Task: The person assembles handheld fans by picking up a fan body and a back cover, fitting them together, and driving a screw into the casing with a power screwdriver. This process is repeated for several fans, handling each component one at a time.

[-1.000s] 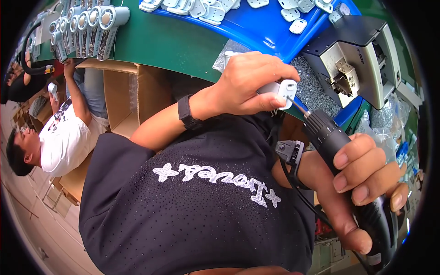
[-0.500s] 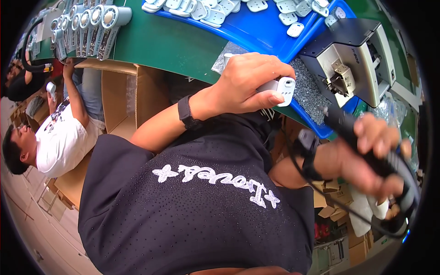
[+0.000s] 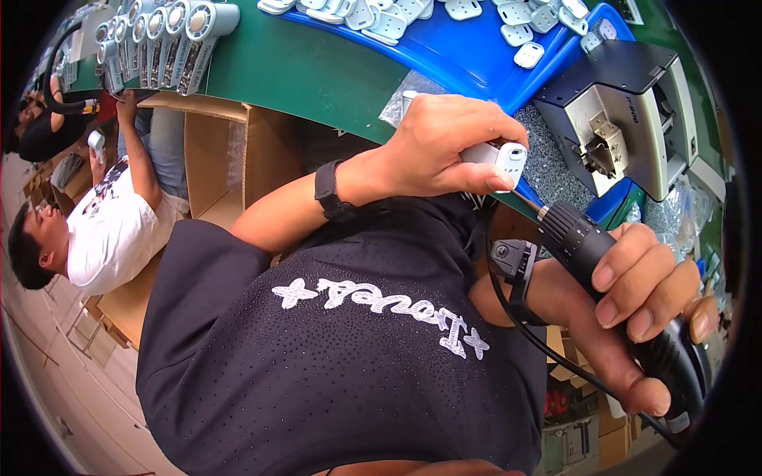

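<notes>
My left hand (image 3: 448, 147), a black band at its wrist, is closed around a pale handheld part. Its white end plate (image 3: 513, 163), with small holes and a slot, faces right, while my fingers hide much of the rest. My right hand (image 3: 643, 297) grips a corded black electric screwdriver (image 3: 578, 238). The thin bit points up and left, its tip by the plate's lower edge; whether it sits in a hole I cannot tell. A black strapped device (image 3: 512, 260) is on my right wrist.
Beyond my hands a blue tray (image 3: 468, 59) holds many pale plates, with small screws (image 3: 548, 151) in its nearer section. A black-and-silver screw feeder (image 3: 607, 119) stands right. Pale handheld units (image 3: 178, 40) line the green table. A cardboard box (image 3: 214, 159) and a co-worker (image 3: 103, 230) are left.
My right hand has swung the screwdriver up and left, bringing its bit to the plate held by my left hand. The whole view has shifted slightly.
</notes>
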The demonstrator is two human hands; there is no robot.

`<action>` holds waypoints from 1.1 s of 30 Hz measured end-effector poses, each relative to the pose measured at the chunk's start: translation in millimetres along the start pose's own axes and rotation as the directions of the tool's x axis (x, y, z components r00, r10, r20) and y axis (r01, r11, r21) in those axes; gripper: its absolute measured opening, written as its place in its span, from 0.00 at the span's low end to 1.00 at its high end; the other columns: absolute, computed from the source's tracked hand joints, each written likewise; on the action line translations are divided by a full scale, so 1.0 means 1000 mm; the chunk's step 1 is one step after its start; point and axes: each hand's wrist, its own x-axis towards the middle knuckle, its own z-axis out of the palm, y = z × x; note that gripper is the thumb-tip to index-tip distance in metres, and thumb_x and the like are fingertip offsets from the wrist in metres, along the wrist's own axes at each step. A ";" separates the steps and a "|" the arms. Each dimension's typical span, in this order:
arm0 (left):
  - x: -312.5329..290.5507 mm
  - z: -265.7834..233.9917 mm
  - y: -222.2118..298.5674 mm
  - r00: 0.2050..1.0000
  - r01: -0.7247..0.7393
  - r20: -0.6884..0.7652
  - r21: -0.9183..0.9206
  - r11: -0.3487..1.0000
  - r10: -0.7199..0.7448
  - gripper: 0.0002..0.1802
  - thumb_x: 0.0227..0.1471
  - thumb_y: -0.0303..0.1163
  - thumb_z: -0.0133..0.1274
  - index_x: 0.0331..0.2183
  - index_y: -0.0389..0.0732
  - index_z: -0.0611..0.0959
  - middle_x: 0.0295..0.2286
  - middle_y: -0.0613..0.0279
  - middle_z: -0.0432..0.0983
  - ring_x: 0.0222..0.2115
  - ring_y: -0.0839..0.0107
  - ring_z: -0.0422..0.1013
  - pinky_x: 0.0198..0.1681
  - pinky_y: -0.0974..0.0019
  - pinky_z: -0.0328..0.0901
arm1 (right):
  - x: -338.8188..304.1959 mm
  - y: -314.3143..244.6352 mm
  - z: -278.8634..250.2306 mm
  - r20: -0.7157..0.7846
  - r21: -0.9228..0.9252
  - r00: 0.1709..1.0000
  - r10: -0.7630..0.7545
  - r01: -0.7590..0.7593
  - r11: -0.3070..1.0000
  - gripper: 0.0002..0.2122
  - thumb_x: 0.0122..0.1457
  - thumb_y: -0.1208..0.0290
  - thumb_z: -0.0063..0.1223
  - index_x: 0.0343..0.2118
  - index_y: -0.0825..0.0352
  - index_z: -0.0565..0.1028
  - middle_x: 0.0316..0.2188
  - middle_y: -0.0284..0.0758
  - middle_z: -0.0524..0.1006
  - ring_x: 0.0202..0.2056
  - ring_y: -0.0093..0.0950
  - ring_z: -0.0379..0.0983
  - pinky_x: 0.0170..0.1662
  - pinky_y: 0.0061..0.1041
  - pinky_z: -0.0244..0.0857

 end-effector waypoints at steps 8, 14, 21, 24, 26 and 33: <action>0.000 -0.010 0.007 1.000 0.022 -0.018 -0.065 0.998 -0.023 0.35 0.53 0.63 0.51 0.35 0.35 0.82 0.28 0.57 0.79 0.26 0.63 0.77 0.28 0.66 0.69 | -0.007 0.006 0.019 -0.043 -0.075 0.997 -0.071 0.067 0.995 0.28 0.52 0.45 0.63 0.44 0.63 0.67 0.25 0.29 0.70 0.19 0.20 0.66 0.28 0.24 0.62; 0.022 -0.064 0.035 0.954 -0.221 0.243 0.164 0.962 0.177 0.33 0.43 0.59 0.61 0.36 0.36 0.81 0.28 0.59 0.78 0.27 0.63 0.76 0.28 0.66 0.69 | 0.003 -0.010 0.028 -0.040 -0.011 0.999 -0.001 0.001 1.000 0.27 0.54 0.46 0.61 0.45 0.64 0.67 0.26 0.31 0.69 0.18 0.21 0.65 0.27 0.26 0.63; 0.189 -0.167 -0.025 0.821 -0.534 0.553 0.655 0.535 0.141 0.13 0.52 0.41 0.57 0.32 0.40 0.80 0.31 0.53 0.78 0.33 0.50 0.76 0.35 0.55 0.70 | 0.008 0.029 0.045 -0.272 -0.383 0.956 0.111 -0.213 0.899 0.24 0.59 0.58 0.59 0.50 0.68 0.64 0.23 0.34 0.72 0.18 0.23 0.67 0.25 0.25 0.65; 0.240 -0.211 -0.106 0.879 -0.381 0.464 0.826 0.416 -0.115 0.17 0.45 0.44 0.61 0.32 0.42 0.81 0.32 0.53 0.79 0.35 0.52 0.76 0.36 0.54 0.70 | -0.004 0.056 0.053 -0.365 -0.497 0.903 0.225 -0.393 0.774 0.20 0.59 0.74 0.59 0.50 0.69 0.64 0.23 0.34 0.73 0.18 0.23 0.70 0.22 0.22 0.66; 0.243 -0.246 -0.154 0.886 -0.380 0.443 0.863 0.334 -0.137 0.19 0.44 0.43 0.62 0.35 0.41 0.81 0.33 0.52 0.79 0.36 0.52 0.76 0.38 0.53 0.70 | -0.008 0.068 0.066 -0.310 -0.518 0.912 0.268 -0.398 0.757 0.21 0.57 0.74 0.61 0.50 0.69 0.64 0.22 0.33 0.74 0.19 0.22 0.70 0.23 0.21 0.66; 0.197 -0.215 -0.081 0.900 -0.372 0.098 0.679 0.632 0.425 0.22 0.46 0.36 0.64 0.44 0.39 0.80 0.37 0.50 0.78 0.39 0.53 0.75 0.44 0.54 0.69 | 0.024 0.109 0.063 -0.237 -0.898 0.919 0.314 -0.331 0.291 0.26 0.51 0.72 0.66 0.50 0.68 0.64 0.24 0.38 0.78 0.23 0.33 0.77 0.27 0.29 0.70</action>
